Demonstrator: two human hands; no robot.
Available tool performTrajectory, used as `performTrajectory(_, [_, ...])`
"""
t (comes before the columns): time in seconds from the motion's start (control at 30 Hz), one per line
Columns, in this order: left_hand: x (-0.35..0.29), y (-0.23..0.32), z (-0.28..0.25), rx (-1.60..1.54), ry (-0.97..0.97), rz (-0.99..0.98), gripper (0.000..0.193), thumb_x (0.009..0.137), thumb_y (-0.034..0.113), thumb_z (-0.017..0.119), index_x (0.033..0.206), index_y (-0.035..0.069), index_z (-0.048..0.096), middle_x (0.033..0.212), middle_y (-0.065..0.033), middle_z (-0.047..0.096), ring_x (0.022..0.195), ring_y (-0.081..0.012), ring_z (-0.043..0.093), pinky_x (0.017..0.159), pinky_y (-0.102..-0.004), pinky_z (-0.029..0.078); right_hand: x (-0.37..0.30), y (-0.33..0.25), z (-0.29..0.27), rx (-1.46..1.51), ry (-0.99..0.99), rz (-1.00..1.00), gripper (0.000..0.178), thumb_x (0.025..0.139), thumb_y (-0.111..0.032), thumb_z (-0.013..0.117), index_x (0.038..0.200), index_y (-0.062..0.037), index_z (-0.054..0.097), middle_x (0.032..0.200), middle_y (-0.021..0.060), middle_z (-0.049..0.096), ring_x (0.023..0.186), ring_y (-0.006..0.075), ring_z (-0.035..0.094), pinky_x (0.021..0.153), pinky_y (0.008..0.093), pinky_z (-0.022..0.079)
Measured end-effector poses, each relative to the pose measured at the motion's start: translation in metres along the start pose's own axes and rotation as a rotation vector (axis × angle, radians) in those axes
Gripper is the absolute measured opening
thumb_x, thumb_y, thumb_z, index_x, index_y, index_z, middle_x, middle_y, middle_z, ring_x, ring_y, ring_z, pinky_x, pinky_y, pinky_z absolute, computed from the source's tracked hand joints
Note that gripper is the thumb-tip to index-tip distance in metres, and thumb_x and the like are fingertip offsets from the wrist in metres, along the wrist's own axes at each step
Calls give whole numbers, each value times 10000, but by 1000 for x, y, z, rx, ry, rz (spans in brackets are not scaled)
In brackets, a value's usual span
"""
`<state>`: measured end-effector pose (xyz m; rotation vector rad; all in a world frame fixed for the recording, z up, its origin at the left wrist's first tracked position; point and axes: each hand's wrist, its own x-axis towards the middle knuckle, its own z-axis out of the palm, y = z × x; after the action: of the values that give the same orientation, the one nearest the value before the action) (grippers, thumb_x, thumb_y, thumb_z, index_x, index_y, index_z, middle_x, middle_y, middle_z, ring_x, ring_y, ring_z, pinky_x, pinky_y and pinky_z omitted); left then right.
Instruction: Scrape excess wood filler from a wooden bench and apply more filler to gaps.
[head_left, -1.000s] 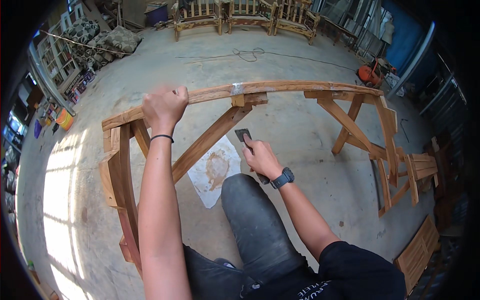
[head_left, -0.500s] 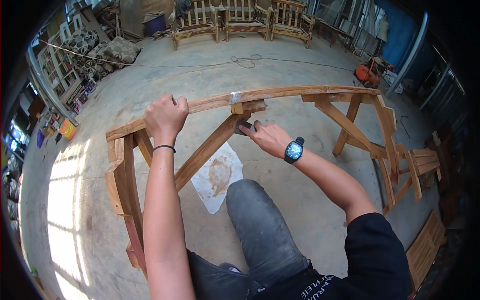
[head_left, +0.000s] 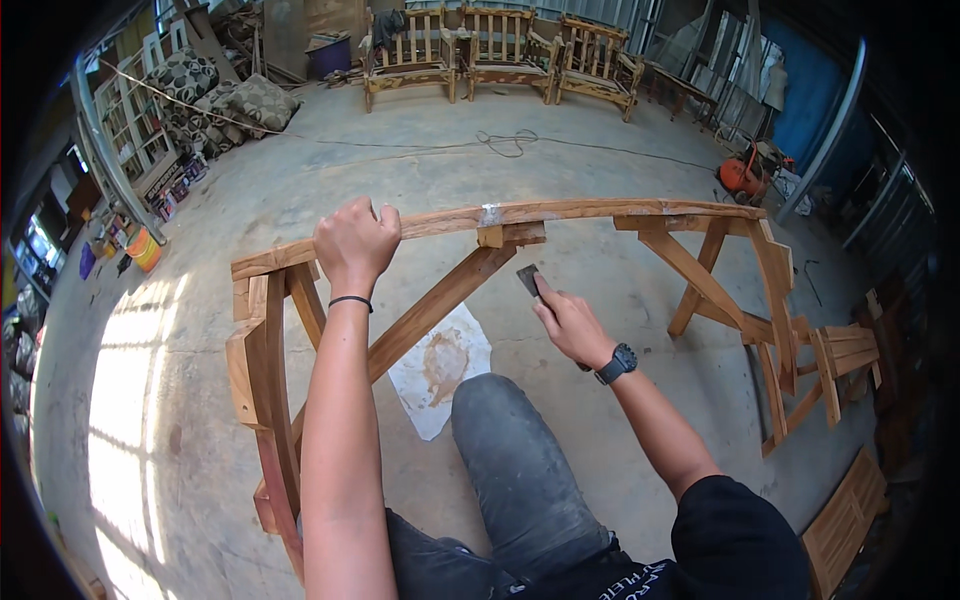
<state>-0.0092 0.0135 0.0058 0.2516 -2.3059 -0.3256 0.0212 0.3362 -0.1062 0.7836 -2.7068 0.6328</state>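
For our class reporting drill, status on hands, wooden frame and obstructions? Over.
Left hand gripping top of wooden frame. Right hand holding flat dark tool, off the frame. White sheet on floor; nothing visibly blocking tool.

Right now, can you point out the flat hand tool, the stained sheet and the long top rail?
Flat hand tool (head_left: 528, 280), head view: on its dark flat end.
Stained sheet (head_left: 445, 360), head view: on the brown patch.
Long top rail (head_left: 545, 211), head view: right of its pale patch.

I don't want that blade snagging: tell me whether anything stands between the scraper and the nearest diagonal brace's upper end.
Nothing visible does: only floor shows between the scraper in the right hand and the upper end of the diagonal brace. The left hand grips the top rail, off to the left.
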Motion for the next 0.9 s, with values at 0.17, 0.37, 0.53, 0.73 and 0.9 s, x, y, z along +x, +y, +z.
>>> performTrajectory(0.17, [0,-6,0,10,5,19,342,836,331,535,731,51,702,750,-214,689,731,-412,682,690,-482,550,13,-43,51,164,181,55,622,965,-156,599,1519,-17,351,861,235,597,805,441,613,706,502,505])
performTrajectory(0.37, [-1,-4,1,12,-25,8,339,837,326,534,731,49,697,754,-213,689,730,-410,679,693,-479,546,30,-52,79,54,292,175,602,966,-138,595,1515,-51,363,921,246,561,813,446,599,727,504,506])
performTrajectory(0.53, [-2,-3,0,15,-7,17,348,839,330,531,727,45,694,755,-212,690,725,-410,676,693,-479,544,42,-30,88,-22,356,104,596,969,-118,582,1518,-82,352,971,250,554,829,440,603,708,514,508])
performTrajectory(0.73, [-3,-4,2,1,-16,7,355,839,334,530,723,41,693,759,-213,691,725,-413,674,693,-484,542,45,-31,92,-64,275,173,591,971,-105,555,1516,-59,331,990,261,551,835,443,610,709,511,518])
performTrajectory(0.9, [0,-6,3,-6,-19,4,359,838,335,525,727,39,696,769,-218,692,727,-418,673,697,-486,542,46,-47,64,-129,70,271,649,893,-22,540,1506,-9,325,1016,277,596,877,447,651,742,508,553])
